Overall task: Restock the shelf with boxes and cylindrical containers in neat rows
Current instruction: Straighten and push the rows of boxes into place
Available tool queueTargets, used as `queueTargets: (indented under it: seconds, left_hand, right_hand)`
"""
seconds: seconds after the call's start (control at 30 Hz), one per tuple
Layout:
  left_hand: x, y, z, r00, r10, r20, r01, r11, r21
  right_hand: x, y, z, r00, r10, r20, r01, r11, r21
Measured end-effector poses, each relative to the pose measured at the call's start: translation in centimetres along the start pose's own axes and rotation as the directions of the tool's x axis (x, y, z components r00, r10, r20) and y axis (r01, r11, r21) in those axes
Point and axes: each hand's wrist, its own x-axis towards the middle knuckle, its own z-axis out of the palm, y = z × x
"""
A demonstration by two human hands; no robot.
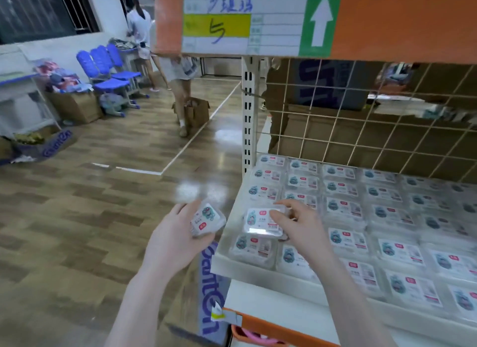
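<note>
White paper label card (245, 18) on orange shelf header: handwritten blue "5" on yellow band; beside it, white up-arrow on green panel (320, 21). Brown cardboard carton (210, 290) below shelf: purple lettering, possibly "Santen".

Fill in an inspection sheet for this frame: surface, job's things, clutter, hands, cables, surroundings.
Surface: white shelf, nearly filled with product; wire grid back panel.
Job's things: clear labelled boxes in rows lying flat; one box at the left column being set down above the row; another spare box held off the shelf. No cylindrical containers seen.
Clutter: printed carton on the floor beside the shelf.
Hands: left hand holds the spare box; right hand pinches the box over the shelf.
Cables: nothing seen.
Surroundings: wood-pattern floor, blue chairs, open cardboard box, other people standing behind.
</note>
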Motion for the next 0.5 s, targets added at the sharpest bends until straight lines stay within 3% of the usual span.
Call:
queueTargets:
  seconds: [0.1,0.17,0.37,0.5]
  left_hand:
    - [0.7,-1.2,-0.3,1.0,0.01,0.008,-0.01,1.0,-0.019]
    - [1.1,-2.0,-0.4,1.0,0.018,0.02,-0.018,1.0,-0.022]
    - [2.0,-3.7,-0.7,0.997,0.04,0.072,-0.037,0.999,-0.037]
    - [2.7,-4.0,-0.6,0.993,0.077,0.094,-0.074,0.996,-0.043]
  right_hand:
    - [0.2,-0.6,0.9,0.997,0.02,-0.068,-0.022,0.999,-0.034]
    - [0.1,-0.9,1.2,0.996,-0.001,-0.088,-0.012,0.989,-0.147]
    - [-0.8,-1.0,1.7,0.999,-0.04,0.018,0.044,0.924,-0.381]
    - [-0.8,-1.0,1.9,0.998,-0.057,0.015,0.057,0.859,-0.508]
